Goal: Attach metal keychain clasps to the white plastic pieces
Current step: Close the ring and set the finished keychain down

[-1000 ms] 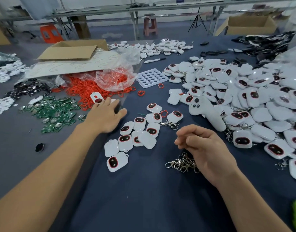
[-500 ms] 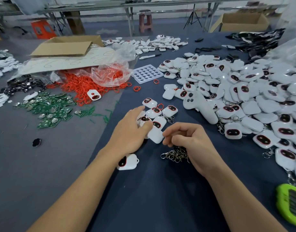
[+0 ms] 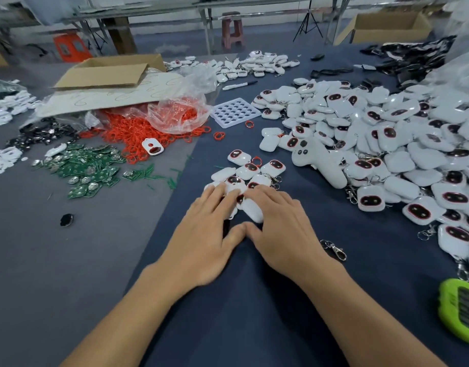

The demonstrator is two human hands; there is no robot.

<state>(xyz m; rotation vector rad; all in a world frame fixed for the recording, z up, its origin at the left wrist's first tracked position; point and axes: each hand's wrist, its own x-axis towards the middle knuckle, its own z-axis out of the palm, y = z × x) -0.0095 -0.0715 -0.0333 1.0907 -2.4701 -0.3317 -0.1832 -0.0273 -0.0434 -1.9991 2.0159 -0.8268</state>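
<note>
A small cluster of white plastic pieces (image 3: 250,170) with dark red-rimmed windows lies on the dark blue cloth at the centre. My left hand (image 3: 204,234) and my right hand (image 3: 283,229) lie side by side, fingers straight, flat on the near pieces of that cluster, thumbs touching. One white piece (image 3: 253,209) shows between the two hands. A metal keychain clasp (image 3: 334,249) peeks out from beside my right wrist; the other clasps are hidden under that hand.
A big heap of white pieces (image 3: 387,144) fills the right side. A white controller-shaped part (image 3: 318,160) lies at its edge. Red rings (image 3: 138,133), green circuit boards (image 3: 87,168), a white tray (image 3: 234,112) and a cardboard box (image 3: 109,72) sit left and behind. A green device (image 3: 461,311) lies at right.
My left hand came back from the red rings to the cluster. My right hand opened from a loose fist over the clasps and now lies flat on the pieces beside the left.
</note>
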